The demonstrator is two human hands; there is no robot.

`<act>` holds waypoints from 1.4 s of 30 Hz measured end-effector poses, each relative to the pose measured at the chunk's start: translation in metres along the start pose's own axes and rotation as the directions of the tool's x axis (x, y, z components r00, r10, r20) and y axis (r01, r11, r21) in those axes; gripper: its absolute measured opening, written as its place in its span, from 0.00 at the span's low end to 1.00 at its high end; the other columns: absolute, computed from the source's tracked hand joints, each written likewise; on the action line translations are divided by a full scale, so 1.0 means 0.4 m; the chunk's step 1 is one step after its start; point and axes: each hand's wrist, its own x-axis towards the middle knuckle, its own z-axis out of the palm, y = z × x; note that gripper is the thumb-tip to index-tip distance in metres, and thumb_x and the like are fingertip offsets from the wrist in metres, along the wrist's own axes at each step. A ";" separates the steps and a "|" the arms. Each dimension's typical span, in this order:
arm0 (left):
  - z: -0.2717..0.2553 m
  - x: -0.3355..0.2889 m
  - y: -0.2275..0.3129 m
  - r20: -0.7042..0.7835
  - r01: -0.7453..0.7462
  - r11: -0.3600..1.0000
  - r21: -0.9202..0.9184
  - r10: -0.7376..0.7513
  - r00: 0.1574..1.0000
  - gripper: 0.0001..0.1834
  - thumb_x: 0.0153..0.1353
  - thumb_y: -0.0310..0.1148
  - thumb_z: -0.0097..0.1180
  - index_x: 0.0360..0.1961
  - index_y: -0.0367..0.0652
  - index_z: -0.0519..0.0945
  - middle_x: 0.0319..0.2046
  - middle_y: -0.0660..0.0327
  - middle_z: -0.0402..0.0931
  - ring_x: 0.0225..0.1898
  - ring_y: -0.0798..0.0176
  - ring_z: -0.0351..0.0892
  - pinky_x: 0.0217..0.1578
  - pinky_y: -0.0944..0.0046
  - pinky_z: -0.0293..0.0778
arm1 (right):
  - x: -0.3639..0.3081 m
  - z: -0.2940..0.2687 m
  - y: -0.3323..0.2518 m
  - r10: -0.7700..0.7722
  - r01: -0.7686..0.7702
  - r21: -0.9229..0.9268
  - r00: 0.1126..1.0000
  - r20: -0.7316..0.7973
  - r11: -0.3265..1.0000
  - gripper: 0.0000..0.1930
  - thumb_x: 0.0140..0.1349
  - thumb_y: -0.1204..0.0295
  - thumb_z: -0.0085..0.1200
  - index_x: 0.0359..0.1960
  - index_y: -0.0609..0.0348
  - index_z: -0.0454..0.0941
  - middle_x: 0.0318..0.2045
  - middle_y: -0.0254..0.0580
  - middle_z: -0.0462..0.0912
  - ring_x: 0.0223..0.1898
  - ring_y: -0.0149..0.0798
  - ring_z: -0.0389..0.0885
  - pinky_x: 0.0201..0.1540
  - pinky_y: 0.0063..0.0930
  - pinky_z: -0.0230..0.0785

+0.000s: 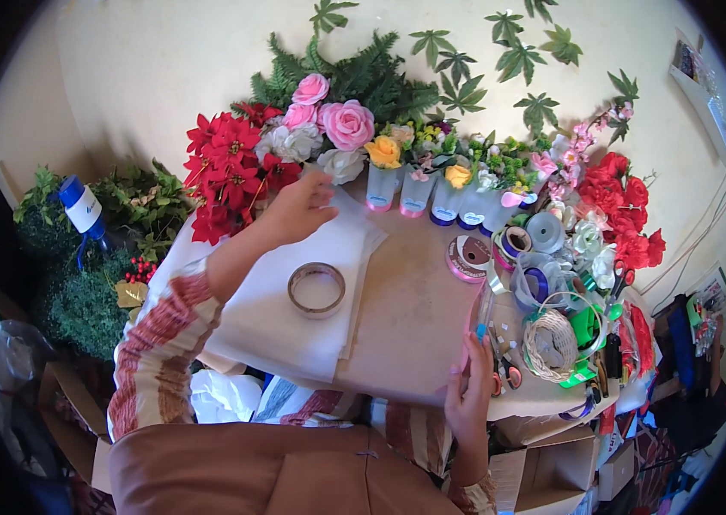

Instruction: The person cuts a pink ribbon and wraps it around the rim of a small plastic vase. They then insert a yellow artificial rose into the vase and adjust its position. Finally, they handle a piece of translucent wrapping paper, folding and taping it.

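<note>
My left hand reaches across the table's left side, close to the white flowers, with fingers loosely bent and no object visible in them. Below it, a roll of tape lies flat on the stacked white sheets. At the table's front right edge is my right hand, its fingers stretched upward and the thumb apart. Its fingertips are beside a small blue object that I cannot make out and a narrow pink ribbon strip. Scissors lie just right of that hand.
Red poinsettias, pink roses and flower-filled clear cups line the back. Ribbon spools, a white wicker basket and red flowers crowd the right side. A blue bottle stands among greenery at left.
</note>
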 end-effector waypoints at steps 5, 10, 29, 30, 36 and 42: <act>-0.089 -0.213 0.031 -0.009 0.096 0.956 0.278 -0.097 0.995 0.09 0.53 0.26 0.55 0.35 0.32 0.77 0.31 0.49 0.78 0.35 0.57 0.79 0.38 0.62 0.73 | 0.034 0.026 -0.088 -0.194 0.201 -0.144 0.979 0.057 0.969 0.20 0.56 0.74 0.50 0.52 0.62 0.68 0.53 0.53 0.68 0.59 0.54 0.60 0.60 0.42 0.50; -0.052 -0.334 -0.090 -0.209 0.101 0.878 0.467 -0.001 0.978 0.16 0.50 0.35 0.60 0.35 0.32 0.78 0.32 0.48 0.76 0.38 0.49 0.74 0.42 0.55 0.70 | 0.108 0.155 -0.215 -0.351 0.355 0.031 0.904 0.243 0.934 0.21 0.54 0.70 0.55 0.51 0.56 0.70 0.55 0.55 0.65 0.57 0.55 0.62 0.59 0.42 0.54; -0.021 -0.300 -0.092 -0.419 0.358 0.820 0.446 -0.162 0.893 0.16 0.43 0.33 0.64 0.33 0.44 0.74 0.31 0.60 0.75 0.37 0.55 0.73 0.38 0.57 0.65 | 0.150 0.351 -0.205 -0.198 0.180 0.122 0.967 0.160 0.976 0.08 0.49 0.77 0.58 0.32 0.61 0.75 0.50 0.54 0.67 0.48 0.52 0.69 0.47 0.39 0.64; -0.023 -0.299 -0.087 -0.418 0.376 0.810 0.449 -0.181 0.890 0.14 0.43 0.31 0.63 0.32 0.44 0.74 0.30 0.60 0.76 0.36 0.55 0.73 0.37 0.57 0.65 | 0.149 0.351 -0.205 -0.213 0.199 0.108 0.965 0.151 0.974 0.08 0.49 0.77 0.58 0.32 0.61 0.75 0.50 0.54 0.67 0.48 0.52 0.69 0.47 0.38 0.64; -0.036 -0.302 -0.067 -0.582 0.076 0.836 0.544 0.311 0.751 0.06 0.46 0.25 0.59 0.27 0.43 0.76 0.33 0.57 0.77 0.40 0.52 0.74 0.44 0.55 0.67 | 0.148 0.357 -0.198 -0.232 0.219 0.102 0.963 0.134 0.970 0.08 0.48 0.77 0.58 0.31 0.60 0.75 0.51 0.53 0.67 0.47 0.51 0.69 0.46 0.37 0.65; -0.111 -0.369 0.050 -0.754 -0.215 0.944 -0.251 -0.051 0.655 0.07 0.64 0.27 0.44 0.41 0.36 0.69 0.34 0.54 0.78 0.33 0.64 0.80 0.31 0.70 0.77 | 0.149 0.364 -0.199 -0.289 0.278 0.100 0.950 0.119 0.955 0.11 0.48 0.77 0.58 0.35 0.59 0.76 0.52 0.53 0.66 0.47 0.51 0.70 0.46 0.37 0.66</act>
